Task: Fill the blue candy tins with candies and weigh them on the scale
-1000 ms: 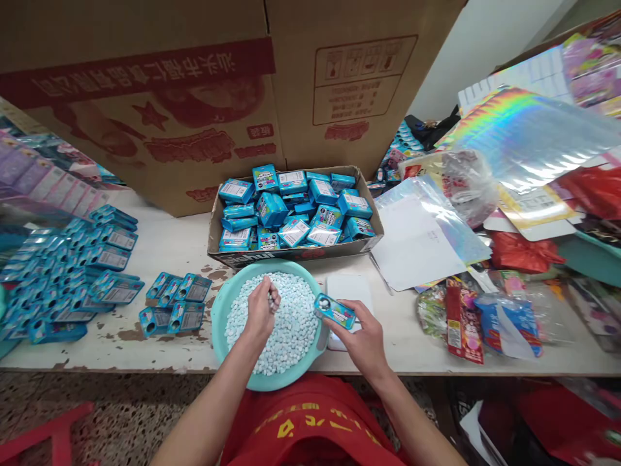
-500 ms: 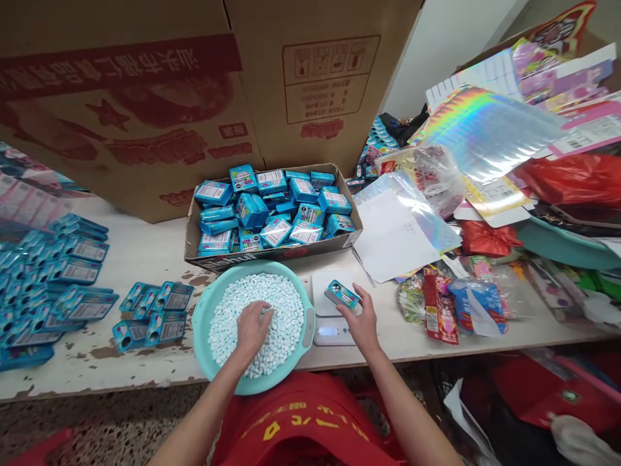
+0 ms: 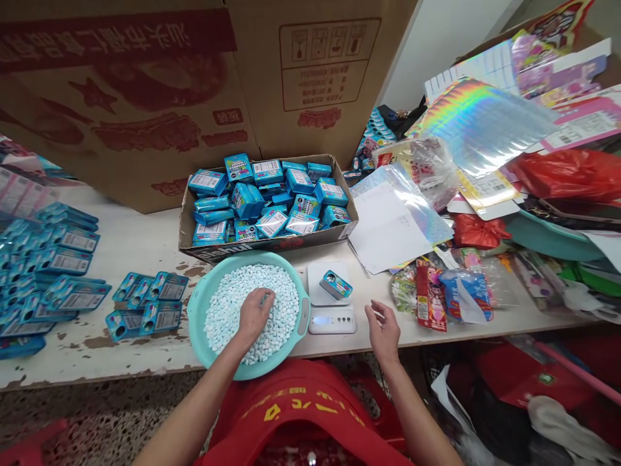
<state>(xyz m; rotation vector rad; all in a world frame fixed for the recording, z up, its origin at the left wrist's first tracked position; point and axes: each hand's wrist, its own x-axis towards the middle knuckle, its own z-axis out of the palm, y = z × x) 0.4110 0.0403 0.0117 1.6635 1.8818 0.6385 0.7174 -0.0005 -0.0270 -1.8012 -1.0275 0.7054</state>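
A teal basin (image 3: 195, 336) of small white candies (image 3: 226, 304) sits at the bench's front edge. Over the candies is my left hand (image 3: 255, 315), its fingers curled together; whatever they pinch is too small to make out. A blue candy tin (image 3: 336, 285) rests on the white pan of a small digital scale (image 3: 332, 320), whose display is lit. Right of the scale my right hand (image 3: 385, 330) is open above the bench, fingers apart and touching nothing.
Behind the basin stands a cardboard tray (image 3: 272, 244) of blue candy boxes, backed by a large carton (image 3: 194, 84). Blue boxes (image 3: 148, 304) are grouped at left beside a bigger pile (image 3: 58, 278). Paper (image 3: 391, 226), wrappers and candy bags (image 3: 466, 294) crowd the right.
My right hand has let go of the blue tin on the scale and moved right, toward me. My left hand stays over the candies, and the view has shifted slightly.
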